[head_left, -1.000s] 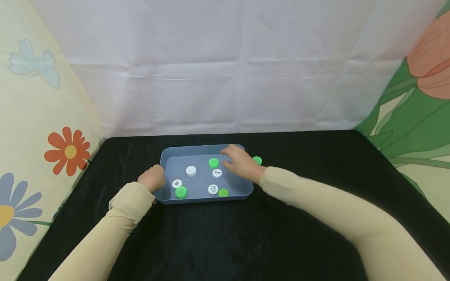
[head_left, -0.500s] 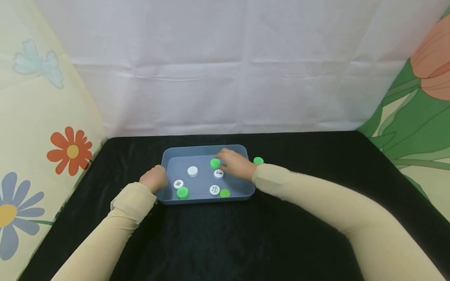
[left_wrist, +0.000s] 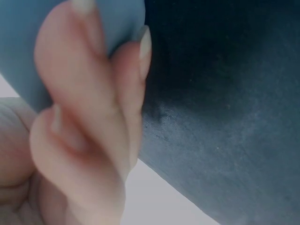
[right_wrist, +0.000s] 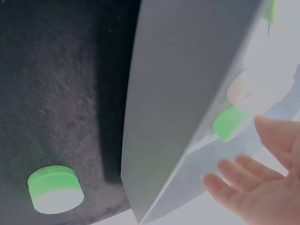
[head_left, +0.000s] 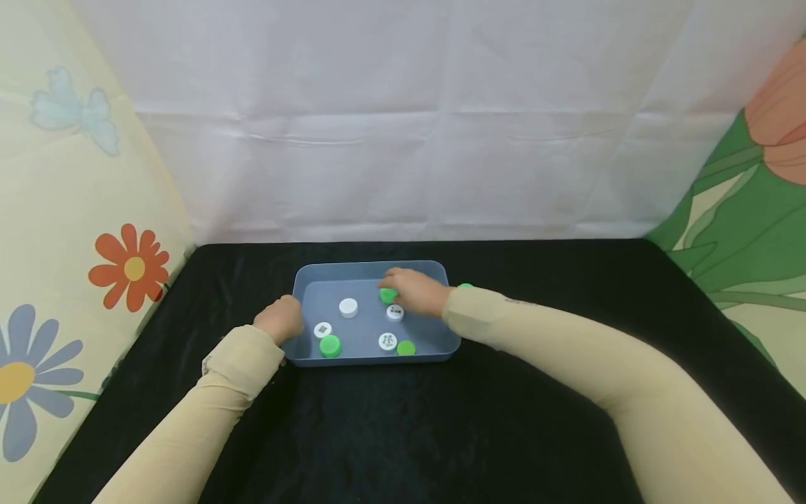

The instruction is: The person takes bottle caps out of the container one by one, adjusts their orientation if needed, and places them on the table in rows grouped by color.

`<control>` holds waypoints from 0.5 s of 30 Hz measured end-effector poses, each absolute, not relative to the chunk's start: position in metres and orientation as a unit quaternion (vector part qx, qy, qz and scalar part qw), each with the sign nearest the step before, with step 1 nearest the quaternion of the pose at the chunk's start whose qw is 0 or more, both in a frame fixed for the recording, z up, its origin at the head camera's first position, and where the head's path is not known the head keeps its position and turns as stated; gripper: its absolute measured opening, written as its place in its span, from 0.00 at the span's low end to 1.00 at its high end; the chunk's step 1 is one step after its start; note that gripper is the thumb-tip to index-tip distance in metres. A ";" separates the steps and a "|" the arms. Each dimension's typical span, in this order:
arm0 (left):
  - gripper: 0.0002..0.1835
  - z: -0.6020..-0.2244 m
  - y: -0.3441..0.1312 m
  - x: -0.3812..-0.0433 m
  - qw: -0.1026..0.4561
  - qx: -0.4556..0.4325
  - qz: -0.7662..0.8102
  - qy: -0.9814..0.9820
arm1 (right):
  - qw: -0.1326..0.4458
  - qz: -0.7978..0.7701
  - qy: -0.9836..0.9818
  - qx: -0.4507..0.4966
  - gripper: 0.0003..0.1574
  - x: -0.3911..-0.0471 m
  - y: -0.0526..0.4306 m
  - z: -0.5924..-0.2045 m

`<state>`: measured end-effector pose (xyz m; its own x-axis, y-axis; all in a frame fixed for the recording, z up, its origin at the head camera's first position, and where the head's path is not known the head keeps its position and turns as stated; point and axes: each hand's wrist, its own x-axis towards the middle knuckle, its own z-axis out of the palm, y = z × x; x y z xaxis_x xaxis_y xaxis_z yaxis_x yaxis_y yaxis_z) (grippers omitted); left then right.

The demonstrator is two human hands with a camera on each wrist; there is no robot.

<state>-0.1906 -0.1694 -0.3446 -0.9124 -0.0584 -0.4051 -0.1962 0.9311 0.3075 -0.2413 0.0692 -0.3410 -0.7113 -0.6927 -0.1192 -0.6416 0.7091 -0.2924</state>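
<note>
A shallow blue-grey tray [head_left: 371,360] lies on the black cloth. My left hand [head_left: 280,320] grips the tray's left edge, its fingers curled in the left wrist view. Over the tray's right part is my right hand [head_left: 415,290], reaching around a thick green disc [head_left: 387,296]. In the right wrist view, thumb and fingers stand apart with that green disc [right_wrist: 229,123] beyond them. Just below this hand lies a white disc [head_left: 394,313] with dark print. The tray also holds a plain white disc [head_left: 348,308], two printed white discs [head_left: 323,330] and two more green ones [head_left: 330,346].
Outside the tray's right wall [right_wrist: 183,93] a green disc [right_wrist: 56,190] sits on the cloth; the right sleeve [head_left: 478,315] partly covers it in the head view. A white cloth [head_left: 434,126] hangs behind the table [head_left: 378,434]. Floral panels [head_left: 63,210] flank both sides.
My right hand has moved left and lower from the tray's right side to the green disc, partly covering it. The left hand stays at the tray edge.
</note>
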 end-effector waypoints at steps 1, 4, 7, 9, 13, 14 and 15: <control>0.24 -0.344 -0.169 -0.191 0.200 -0.068 0.174 0.962 | 0.118 -0.110 0.918 -0.362 0.26 -0.242 0.068 -0.341; 0.24 -0.344 -0.169 -0.191 0.203 -0.072 0.178 0.960 | 0.135 -0.094 0.918 -0.362 0.26 -0.246 0.067 -0.343; 0.23 -0.343 -0.169 -0.191 0.202 -0.072 0.179 0.960 | 0.136 -0.087 0.915 -0.371 0.26 -0.254 0.069 -0.353; 0.23 -0.342 -0.169 -0.191 0.204 -0.072 0.181 0.959 | 0.142 -0.083 0.915 -0.368 0.25 -0.256 0.068 -0.354; 0.24 -0.342 -0.168 -0.189 0.208 -0.071 0.181 0.959 | 0.160 -0.076 0.917 -0.357 0.24 -0.251 0.061 -0.348; 0.24 -0.342 -0.168 -0.189 0.208 -0.070 0.181 0.959 | 0.157 -0.072 0.917 -0.360 0.24 -0.251 0.060 -0.348; 0.24 -0.341 -0.168 -0.189 0.208 -0.068 0.181 0.959 | 0.154 -0.069 0.916 -0.365 0.23 -0.251 0.060 -0.347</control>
<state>-0.1890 -0.1681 -0.3414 -0.9045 -0.0561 -0.4228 -0.2062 0.9253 0.3183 -0.2507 0.0597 -0.3474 -0.6864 -0.6889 -0.2328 -0.6465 0.7247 -0.2385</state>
